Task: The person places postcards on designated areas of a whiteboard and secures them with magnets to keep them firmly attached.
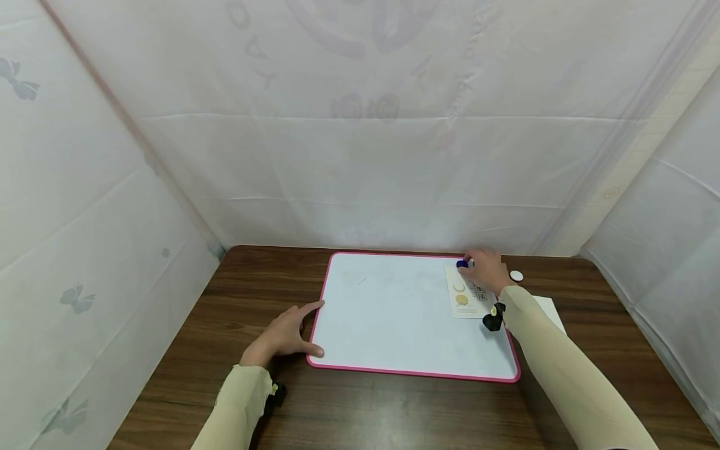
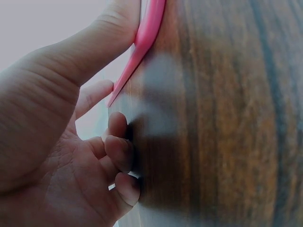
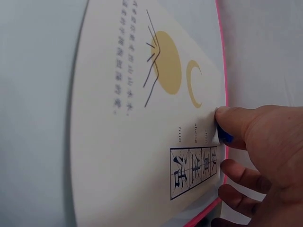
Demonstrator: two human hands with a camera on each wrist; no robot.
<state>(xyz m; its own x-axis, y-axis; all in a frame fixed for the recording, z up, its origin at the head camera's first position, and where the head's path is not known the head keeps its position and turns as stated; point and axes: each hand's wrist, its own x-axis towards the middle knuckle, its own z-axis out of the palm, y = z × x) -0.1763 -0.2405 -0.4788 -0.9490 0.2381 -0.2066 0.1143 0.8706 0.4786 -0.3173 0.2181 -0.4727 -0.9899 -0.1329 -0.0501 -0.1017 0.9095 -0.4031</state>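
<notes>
A whiteboard (image 1: 388,312) with a pink rim lies flat on the brown wooden table. On its upper right part is a cream card (image 3: 123,156) printed with a yellow sun, a crescent and framed characters. At the card's top edge, the thumb and index finger of my right hand (image 1: 488,270) pinch a round blue magnet (image 1: 462,264), partly hidden by the thumb in the right wrist view. My left hand (image 1: 285,331) spreads over the board's left edge, thumb and index finger touching the pink rim (image 2: 150,26). Its other fingers bend loosely near the tabletop.
A white disc (image 1: 516,275) lies on the table just right of the board. White paper (image 1: 550,312) shows beside the right forearm, partly covered by it. White cloth (image 1: 360,162) hangs behind the table and on both sides.
</notes>
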